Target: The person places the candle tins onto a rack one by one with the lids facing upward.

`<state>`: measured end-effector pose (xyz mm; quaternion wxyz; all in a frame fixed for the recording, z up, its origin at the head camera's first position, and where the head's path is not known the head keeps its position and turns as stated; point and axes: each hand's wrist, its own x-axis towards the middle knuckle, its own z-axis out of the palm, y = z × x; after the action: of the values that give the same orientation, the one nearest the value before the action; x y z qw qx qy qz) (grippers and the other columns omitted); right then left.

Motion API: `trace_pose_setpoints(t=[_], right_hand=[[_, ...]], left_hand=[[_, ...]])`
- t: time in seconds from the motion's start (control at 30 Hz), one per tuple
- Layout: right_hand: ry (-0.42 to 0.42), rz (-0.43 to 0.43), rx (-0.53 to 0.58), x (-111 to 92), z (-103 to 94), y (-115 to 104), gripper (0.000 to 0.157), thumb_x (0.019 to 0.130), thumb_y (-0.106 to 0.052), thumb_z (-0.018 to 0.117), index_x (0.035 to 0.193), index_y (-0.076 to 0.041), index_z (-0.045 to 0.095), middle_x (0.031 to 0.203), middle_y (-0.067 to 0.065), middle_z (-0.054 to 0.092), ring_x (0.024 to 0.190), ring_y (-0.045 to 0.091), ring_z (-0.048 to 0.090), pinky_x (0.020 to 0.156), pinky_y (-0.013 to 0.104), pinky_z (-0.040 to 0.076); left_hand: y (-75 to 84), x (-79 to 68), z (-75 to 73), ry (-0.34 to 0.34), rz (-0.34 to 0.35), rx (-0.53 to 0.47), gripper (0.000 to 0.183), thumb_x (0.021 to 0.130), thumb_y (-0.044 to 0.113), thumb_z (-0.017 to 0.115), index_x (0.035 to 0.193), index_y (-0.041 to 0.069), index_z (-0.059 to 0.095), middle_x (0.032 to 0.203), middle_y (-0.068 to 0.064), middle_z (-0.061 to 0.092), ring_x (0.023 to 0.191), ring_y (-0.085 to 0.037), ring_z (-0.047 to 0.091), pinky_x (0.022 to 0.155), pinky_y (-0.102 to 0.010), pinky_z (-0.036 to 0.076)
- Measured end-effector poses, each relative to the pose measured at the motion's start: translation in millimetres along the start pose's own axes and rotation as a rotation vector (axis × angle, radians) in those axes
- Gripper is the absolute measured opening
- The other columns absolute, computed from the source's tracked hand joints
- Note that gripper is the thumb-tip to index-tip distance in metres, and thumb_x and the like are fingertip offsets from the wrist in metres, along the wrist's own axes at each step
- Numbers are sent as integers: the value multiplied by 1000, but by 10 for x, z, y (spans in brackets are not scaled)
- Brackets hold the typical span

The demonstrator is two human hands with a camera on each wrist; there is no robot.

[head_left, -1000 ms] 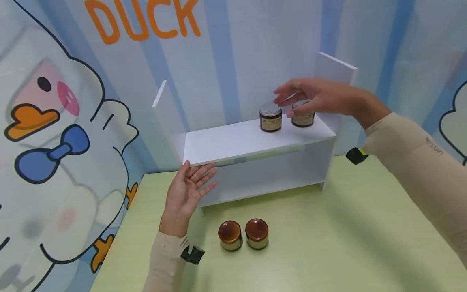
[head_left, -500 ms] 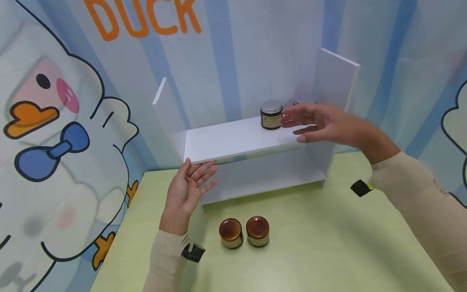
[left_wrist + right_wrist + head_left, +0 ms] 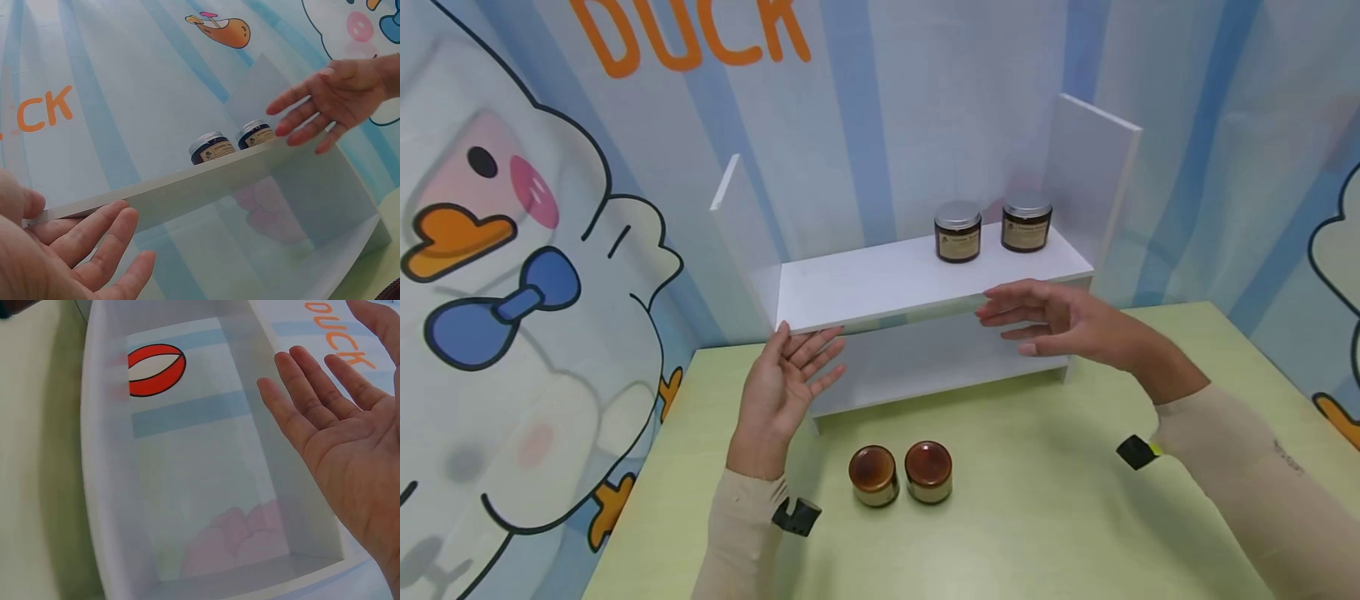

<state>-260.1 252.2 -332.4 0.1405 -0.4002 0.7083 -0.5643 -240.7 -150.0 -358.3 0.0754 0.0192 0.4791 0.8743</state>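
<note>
My left hand (image 3: 782, 392) is at the front left corner of a white two-tier shelf (image 3: 850, 287), thumb at the edge of the upper board and fingers spread beneath it. In the left wrist view, that board runs between the thumb and index finger, which pinch its end. Relaxed and holding nothing, my right hand (image 3: 1063, 325) hovers in front of the shelf's right half. Two dark jars with silver lids, a left jar (image 3: 958, 233) and a right jar (image 3: 1027, 223), stand side by side on the upper board's right part, labels facing forward.
Two amber jars, a left one (image 3: 874, 477) and a right one (image 3: 928, 472), sit close together on the pale green table (image 3: 1022, 517) before the shelf. Behind stands a striped blue backdrop (image 3: 880, 108) with a cartoon duck. Upright side panels (image 3: 1093, 175) rise at the shelf's ends.
My right hand has moved down from beside the two silver-lidded jars to in front of the shelf, uncovering the right jar. My left hand has stayed at the shelf corner.
</note>
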Motion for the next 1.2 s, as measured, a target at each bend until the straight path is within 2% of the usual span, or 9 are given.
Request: trace_pose_setpoints(t=[0.1,0.27,0.47,0.63,0.73,1.0,1.2], right_hand=[[0,-6,35,-50,49,100,66,98,7,61,157,-7,34,155,18,44,143,33,45,110,36,47],[-26,-56,102,-97,124,269,64,98,11,57,156,-1,33,155,24,43,142,34,45,110,38,46],[-46,-95,190,-152,217,462,62,99,15,51,156,3,30,155,31,38,142,36,45,113,41,43],[-37,-77,200,-190,280,627,62,99,13,53,156,3,31,155,30,39,141,37,46,110,35,46],[-34,-51,199,-205,311,709,62,99,11,54,156,1,32,155,27,41,141,36,46,109,35,47],[-23,10,231,-236,424,829,60,99,11,55,155,0,35,152,26,44,141,37,46,112,44,44],[-32,58,253,-248,503,881,60,100,7,57,155,-2,36,154,27,42,141,36,46,110,42,46]], left_hand=[[4,1,-2,-1,-1,0,55,110,45,40,143,3,48,128,-11,71,119,-24,67,110,-52,45],[7,-3,-2,6,-6,-10,54,110,45,40,144,3,47,138,-16,63,120,-24,67,111,-52,44],[6,-4,4,14,-8,-21,54,110,44,39,144,3,48,140,-17,61,119,-24,67,110,-52,45],[1,-2,15,17,-6,-21,54,111,44,39,144,3,48,124,-9,73,118,-24,68,110,-51,46],[-2,0,14,17,-4,-21,54,111,44,38,144,3,48,118,-7,76,117,-24,68,109,-51,46],[-8,-4,7,9,-7,-23,54,111,44,38,144,2,47,123,-9,73,118,-24,68,110,-52,45],[-8,-9,0,2,-4,-25,55,110,45,40,144,2,47,137,-16,63,120,-25,67,110,-51,45]])
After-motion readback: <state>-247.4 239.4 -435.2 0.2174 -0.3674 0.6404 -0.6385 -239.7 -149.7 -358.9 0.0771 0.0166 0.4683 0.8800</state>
